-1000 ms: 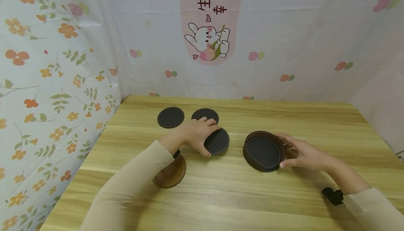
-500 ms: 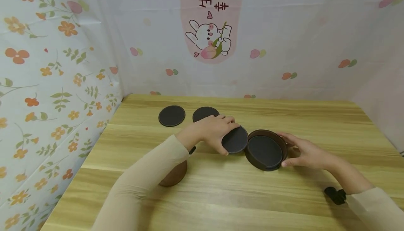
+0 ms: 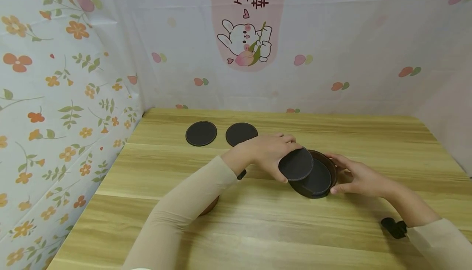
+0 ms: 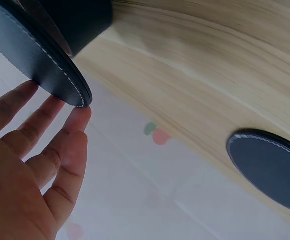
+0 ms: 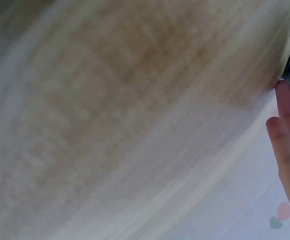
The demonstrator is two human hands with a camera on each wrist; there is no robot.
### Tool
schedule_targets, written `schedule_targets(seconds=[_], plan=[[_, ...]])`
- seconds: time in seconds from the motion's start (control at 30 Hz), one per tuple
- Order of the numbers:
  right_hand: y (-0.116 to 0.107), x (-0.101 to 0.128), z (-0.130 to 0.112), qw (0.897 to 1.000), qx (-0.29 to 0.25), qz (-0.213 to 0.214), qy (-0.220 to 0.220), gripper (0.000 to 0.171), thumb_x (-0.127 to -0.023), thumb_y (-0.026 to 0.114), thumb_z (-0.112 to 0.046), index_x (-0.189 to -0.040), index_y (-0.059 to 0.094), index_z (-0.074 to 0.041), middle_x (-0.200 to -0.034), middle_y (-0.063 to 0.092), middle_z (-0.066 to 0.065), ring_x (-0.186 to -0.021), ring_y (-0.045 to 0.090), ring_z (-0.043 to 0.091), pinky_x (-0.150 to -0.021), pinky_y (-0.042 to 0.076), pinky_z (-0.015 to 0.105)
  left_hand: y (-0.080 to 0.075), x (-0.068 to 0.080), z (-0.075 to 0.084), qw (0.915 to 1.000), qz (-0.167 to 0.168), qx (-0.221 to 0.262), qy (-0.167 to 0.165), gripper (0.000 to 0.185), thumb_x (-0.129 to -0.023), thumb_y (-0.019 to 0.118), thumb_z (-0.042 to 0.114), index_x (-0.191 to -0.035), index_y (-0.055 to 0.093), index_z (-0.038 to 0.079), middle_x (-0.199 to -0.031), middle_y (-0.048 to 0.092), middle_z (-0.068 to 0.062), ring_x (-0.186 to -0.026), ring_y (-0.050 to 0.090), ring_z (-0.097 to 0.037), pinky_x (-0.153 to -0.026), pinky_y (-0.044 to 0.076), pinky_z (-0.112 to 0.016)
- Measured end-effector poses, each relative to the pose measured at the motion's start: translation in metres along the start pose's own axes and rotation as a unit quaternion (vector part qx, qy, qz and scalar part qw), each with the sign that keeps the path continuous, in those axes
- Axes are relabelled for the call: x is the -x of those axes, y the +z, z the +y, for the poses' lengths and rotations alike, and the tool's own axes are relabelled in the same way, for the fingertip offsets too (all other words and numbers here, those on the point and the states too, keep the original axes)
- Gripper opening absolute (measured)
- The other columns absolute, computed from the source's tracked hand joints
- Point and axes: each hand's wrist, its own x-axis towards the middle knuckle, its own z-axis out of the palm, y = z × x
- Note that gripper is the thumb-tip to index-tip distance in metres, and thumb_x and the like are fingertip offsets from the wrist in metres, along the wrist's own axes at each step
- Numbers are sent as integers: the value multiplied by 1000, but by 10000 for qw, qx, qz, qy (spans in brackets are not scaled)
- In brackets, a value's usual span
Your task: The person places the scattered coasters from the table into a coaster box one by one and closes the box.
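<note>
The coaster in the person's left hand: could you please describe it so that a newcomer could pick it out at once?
On the wooden table, look right of centre, where the left hand meets the round brown holder. The held coaster is a dark disc with pale edge stitching. Unlike the two flat coasters behind, it is raised and tilted over the holder.

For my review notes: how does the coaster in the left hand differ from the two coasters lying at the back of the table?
The held coaster is lifted and tilted, gripped at its edge by the left hand; the two back coasters lie flat on the table, untouched. The held one overlaps the round brown holder steadied by the right hand; the back pair sit apart from it. All are round, dark, with stitched edges.
</note>
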Motion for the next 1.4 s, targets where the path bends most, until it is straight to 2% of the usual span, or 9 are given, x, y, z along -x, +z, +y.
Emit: schedule_targets(seconds=[0.27,0.47,0.53,0.7,0.83,1.1,1.2,1.3,1.4], plan=[[1,-1,1,10000,39,27,-29,96,-81,82,-28,-153,27,4,-146,46,30,-129,49,48,-91,47,66,-5,-14,12,9999,-148,46,-75,97,-77,71,64,-156,31,26,-149,37,7,-125,42,-10,-98,44,-26],[0,-1,3,9999,43,92,-62,95,-82,81,-29,-154,28,0,-145,48,27,-126,50,1,-90,47,67,-7,-26,22,9995,-282,-45,-106,96,-77,70,66,-155,31,28,-148,37,9,-125,41,-9,-99,43,-25],[-1,-1,3,9999,78,109,-34,95,-81,82,-30,-155,28,-3,-145,49,25,-122,47,-6,-90,47,66,-7,-30,25,9994,-334,-88,-70,96,-77,70,67,-155,31,28,-147,37,10,-125,41,-9,-100,43,-25],[-2,0,3,9999,74,33,-108,95,-82,82,-26,-155,27,0,-142,50,27,-120,55,5,-89,47,66,-3,-40,33,9986,-489,-174,-74,97,-76,69,69,-156,29,31,-149,36,11,-127,40,-9,-100,44,-28],[-1,1,3,9999,69,26,-98,95,-81,82,-24,-154,27,1,-140,52,27,-118,53,0,-89,48,66,0,-46,36,9981,-566,-219,-129,99,-76,69,70,-156,28,31,-150,35,11,-128,39,-9,-100,45,-28],[0,1,3,9999,113,-9,-33,97,-82,82,-25,-155,25,3,-141,50,29,-122,51,48,-88,47,67,3,-54,39,9973,-694,-225,-131,98,-75,68,71,-156,28,34,-150,35,12,-127,39,-8,-100,43,-28],[0,2,4,9999,98,27,-90,96,-81,82,-25,-154,26,2,-140,51,28,-121,58,20,-87,48,67,3,-55,40,9971,-710,-247,-114,98,-75,68,71,-156,28,34,-150,36,12,-126,40,-8,-100,43,-26],[0,2,6,9998,55,71,-177,96,-80,83,-23,-154,27,3,-140,52,28,-116,50,-7,-86,48,66,5,-57,41,9972,-692,-266,-95,98,-75,68,71,-156,28,34,-150,36,12,-126,39,-9,-100,43,-25],[-1,1,7,9997,19,55,-229,96,-81,82,-23,-155,26,1,-141,51,27,-114,43,-16,-87,48,66,6,-58,41,9975,-653,-259,-112,97,-75,68,71,-156,29,34,-150,36,12,-127,39,-10,-100,44,-27]])
